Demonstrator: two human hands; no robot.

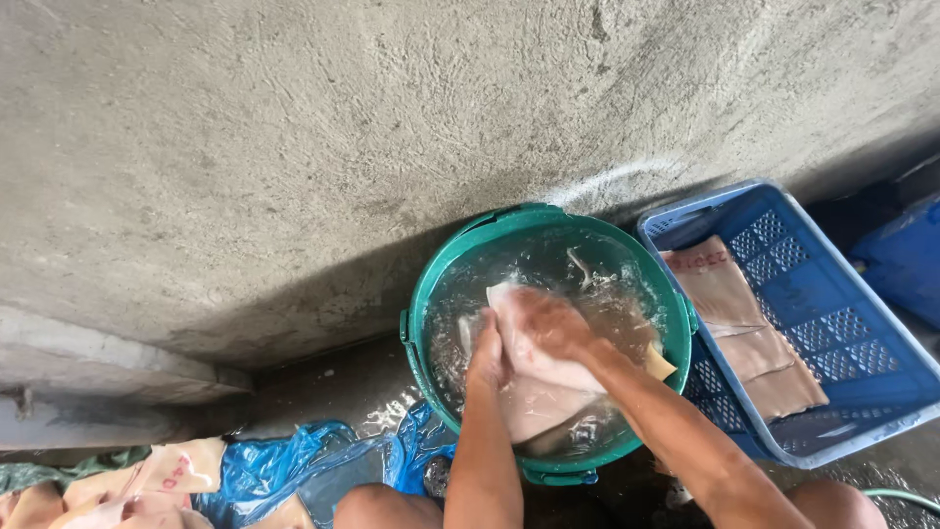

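Landmark: green bucket point(421, 323), round, water-filled, standing on wet concrete against a rough grey wall point(294, 147).

Left hand point(487, 355): inside bucket, near its centre-left; fingers curled and pressed together on edge of pale pink sheet point(534, 377), pinching it; grip appears to steady the sheet at water level. Right hand point(550, 321): over bucket centre, laid on top of same sheet; blurred, so finger spread cannot be told exactly; looks flat-pressed against the material, prob. rubbing it against the left hand. Sheet: half-submerged, draped from centre toward bucket's near rim; water surface is splashing around it.

Surroundings, rel. to bucket: blue crate point(862, 323) touching/just beside right rim, w/ similar pinkish sheets point(754, 343) laid flat inside; blue plastic bag point(284, 465) at near-left, w/ more pale pieces point(166, 475) further left; thin hose point(901, 498) at near-right. Obstructions: crate wall crowds right forearm side; person's knees close to near rim; wall close behind the bucket.
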